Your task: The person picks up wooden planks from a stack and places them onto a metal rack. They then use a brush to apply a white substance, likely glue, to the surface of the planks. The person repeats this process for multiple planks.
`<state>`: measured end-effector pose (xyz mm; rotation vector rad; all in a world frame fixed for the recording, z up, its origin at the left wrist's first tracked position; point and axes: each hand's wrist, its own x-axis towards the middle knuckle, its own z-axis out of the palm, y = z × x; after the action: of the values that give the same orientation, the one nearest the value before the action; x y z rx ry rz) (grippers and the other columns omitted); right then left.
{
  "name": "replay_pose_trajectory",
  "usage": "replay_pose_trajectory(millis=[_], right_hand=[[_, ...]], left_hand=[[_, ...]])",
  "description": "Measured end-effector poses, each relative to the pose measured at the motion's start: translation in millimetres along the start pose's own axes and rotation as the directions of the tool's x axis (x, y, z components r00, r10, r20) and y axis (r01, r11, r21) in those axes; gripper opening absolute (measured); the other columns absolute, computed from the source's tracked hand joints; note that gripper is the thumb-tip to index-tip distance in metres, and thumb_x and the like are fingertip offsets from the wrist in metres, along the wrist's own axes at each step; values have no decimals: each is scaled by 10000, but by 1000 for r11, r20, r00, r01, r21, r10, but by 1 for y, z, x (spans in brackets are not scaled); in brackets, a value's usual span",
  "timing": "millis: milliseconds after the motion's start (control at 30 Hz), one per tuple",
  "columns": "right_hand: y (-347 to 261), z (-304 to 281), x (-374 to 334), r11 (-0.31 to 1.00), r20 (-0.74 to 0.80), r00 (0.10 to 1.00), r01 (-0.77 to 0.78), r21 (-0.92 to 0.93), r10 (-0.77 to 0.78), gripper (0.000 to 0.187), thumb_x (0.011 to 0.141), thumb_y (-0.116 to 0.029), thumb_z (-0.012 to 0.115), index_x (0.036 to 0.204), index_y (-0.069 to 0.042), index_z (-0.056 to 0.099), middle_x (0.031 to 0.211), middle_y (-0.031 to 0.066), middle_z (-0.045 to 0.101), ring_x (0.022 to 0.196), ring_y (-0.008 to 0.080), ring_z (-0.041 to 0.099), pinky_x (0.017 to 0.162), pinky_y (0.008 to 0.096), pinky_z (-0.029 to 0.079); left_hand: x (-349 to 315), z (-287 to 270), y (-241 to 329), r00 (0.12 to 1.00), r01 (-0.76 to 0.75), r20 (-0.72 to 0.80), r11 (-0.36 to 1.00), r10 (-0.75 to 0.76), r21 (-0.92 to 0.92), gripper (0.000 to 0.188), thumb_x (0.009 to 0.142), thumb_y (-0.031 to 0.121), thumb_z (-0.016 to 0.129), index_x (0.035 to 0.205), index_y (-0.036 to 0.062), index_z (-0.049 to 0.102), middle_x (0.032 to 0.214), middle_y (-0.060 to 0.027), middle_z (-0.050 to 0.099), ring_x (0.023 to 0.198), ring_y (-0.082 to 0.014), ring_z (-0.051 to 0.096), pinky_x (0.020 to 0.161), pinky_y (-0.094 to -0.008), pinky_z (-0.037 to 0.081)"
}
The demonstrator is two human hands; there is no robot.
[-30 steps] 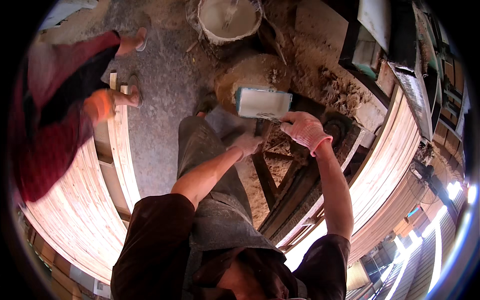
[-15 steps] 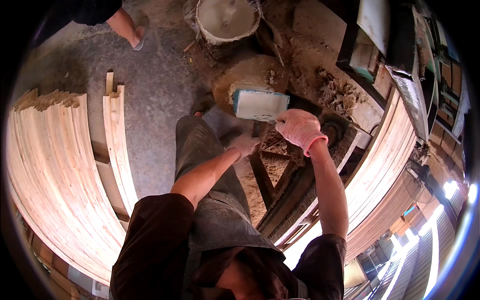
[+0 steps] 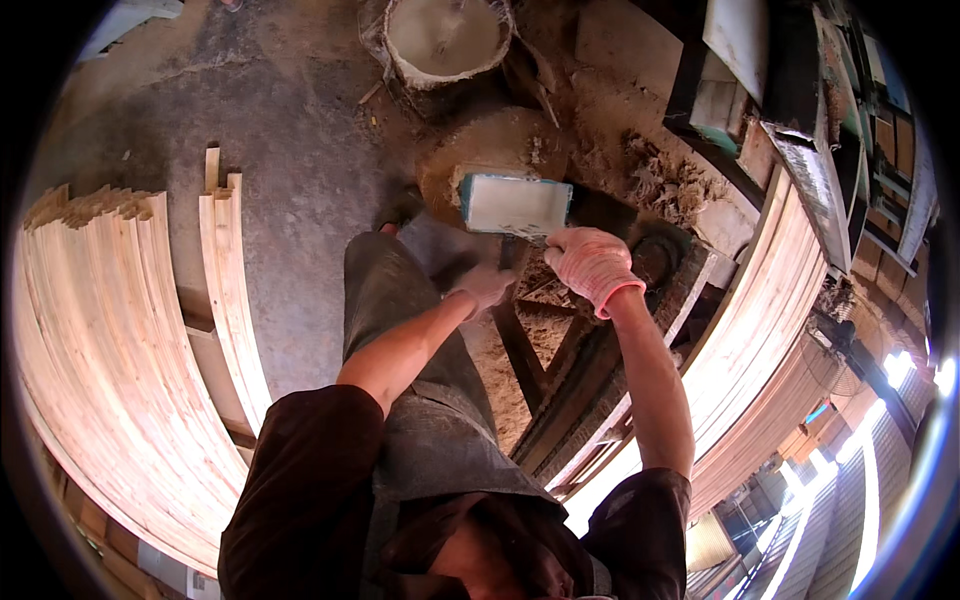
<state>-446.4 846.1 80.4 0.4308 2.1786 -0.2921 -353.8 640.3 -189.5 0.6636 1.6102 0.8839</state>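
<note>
A shallow blue-edged tray filled with white liquid or paste sits in front of me, on a round brownish surface. At its near right corner is my right hand in a pale pink knit glove. Its fingers are curled in, and whatever they hold is hidden. My left hand is lower and to the left, beside a dark upright bar below the tray. Motion blurs its fingers, so their grip does not show.
Beyond the tray stands a round bucket of whitish liquid. Stacked wood strips lie at the left, with a narrower bundle beside them. More long strips run along the right, near a dark machine frame.
The other person's leg at the upper left has almost left the view. The whole scene has shifted slightly left. Both my hands stay near the tray, with little change in pose.
</note>
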Motion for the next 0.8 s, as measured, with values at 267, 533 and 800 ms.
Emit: replay_pose_trajectory(millis=[267,533,800], right_hand=[[-4,-21,-2,979,84,993,101,-179,-87,270,932,-277,541,973,-92,734,950,143,725,981,346,697,818,471,558],[23,-12,-19,462,319,913,-404,789,253,291,998,-321,571,1104,-73,680,687,33,658,527,114,573,485,307,464],[33,60,-37,46,404,883,-426,904,239,249,1017,-321,549,1126,-121,651,765,32,633,517,113,532,425,250,345]], left_hand=[[-10,-28,40,997,71,4,989,-71,-130,399,920,356,541,792,-3,662,692,-201,633,667,-349,610,672,-452,442],[-10,-27,43,991,124,64,974,-114,-192,162,970,227,589,1068,136,681,710,-139,589,664,-284,606,634,-418,496],[-20,-46,72,933,345,120,757,-338,-555,352,966,324,593,796,32,689,642,-98,576,612,-188,537,608,-391,421]])
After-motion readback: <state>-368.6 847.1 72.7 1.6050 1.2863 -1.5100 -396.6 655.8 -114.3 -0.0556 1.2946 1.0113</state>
